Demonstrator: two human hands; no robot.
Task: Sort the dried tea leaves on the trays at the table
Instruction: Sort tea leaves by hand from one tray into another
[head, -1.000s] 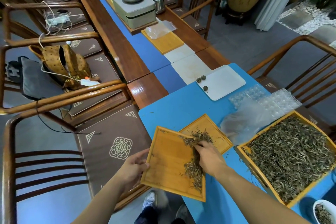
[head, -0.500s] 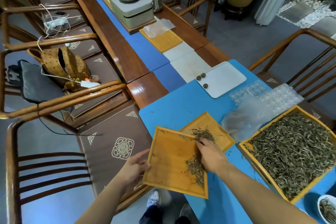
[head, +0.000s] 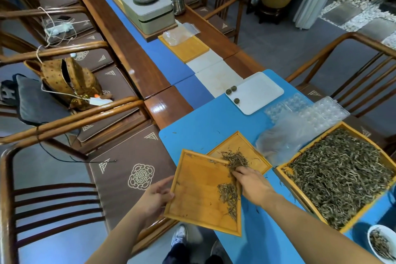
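My left hand (head: 156, 197) grips the left rim of a bamboo tray (head: 197, 188) that juts over the table's edge and overlaps a second, smaller bamboo tray (head: 255, 152). My right hand (head: 250, 182) lies on the near tray's right side, its fingers touching a clump of dried tea leaves (head: 234, 159) at the seam between both trays. Another small heap of leaves (head: 229, 199) lies on the near tray below my right hand. A large tray (head: 285, 174) full of dried leaves (head: 340, 178) stands to the right.
A white tray (head: 259, 92) with three tea balls sits farther up the blue mat. Clear plastic moulds and a bag (head: 300, 122) lie between it and the large tray. A white bowl (head: 381, 244) of leaves is at bottom right. Wooden chairs flank the table.
My right hand has swept leaves off the near tray towards the far small tray, where the clump has grown. Fewer leaves remain on the near tray.
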